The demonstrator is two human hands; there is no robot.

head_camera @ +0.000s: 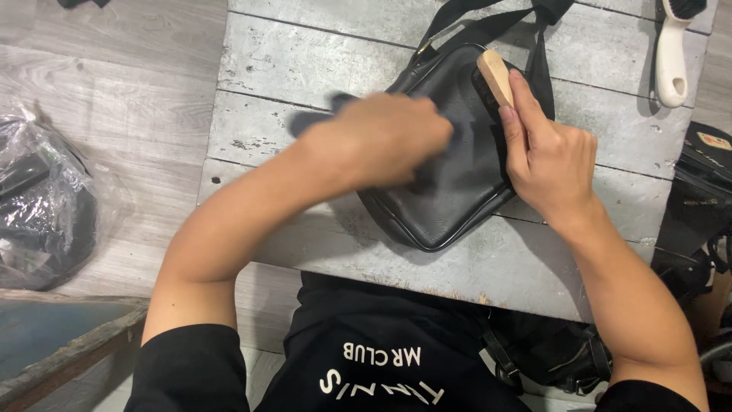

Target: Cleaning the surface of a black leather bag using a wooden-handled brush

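Head view, single frame, looking down on a weathered grey plank table [305, 57] with the person's two bare forearms reaching over it.

Item one: black leather bag [457, 179], small and rounded at the corners, lying flat near the middle of the table, tilted so one corner points toward the person. Its black strap [488, 27] runs off past the far edge of the table, with a brass-coloured fitting where strap meets bag.

Item two: left hand [385, 137], motion-blurred, resting on the bag's front face. A dark blue cloth [309, 120] shows beyond the knuckles, on the table just left of the bag. Fingers look curled over the cloth, but the blur leaves the exact closure impossible to tell.

Item three: right hand [545, 156], at the bag's right edge, fingers closed round a wooden-backed brush [496, 76]. Pale wood faces up; dark bristles face the leather and touch the bag's upper right part.

Item four: white-handled brush [671, 57], lying on the table's far right corner, well apart from both hands.

Surroundings: clear plastic bag with dark contents [42, 206] on the floor to the left; dark bags [698, 198] at the right beside the table; black shirt with white print in the foreground.
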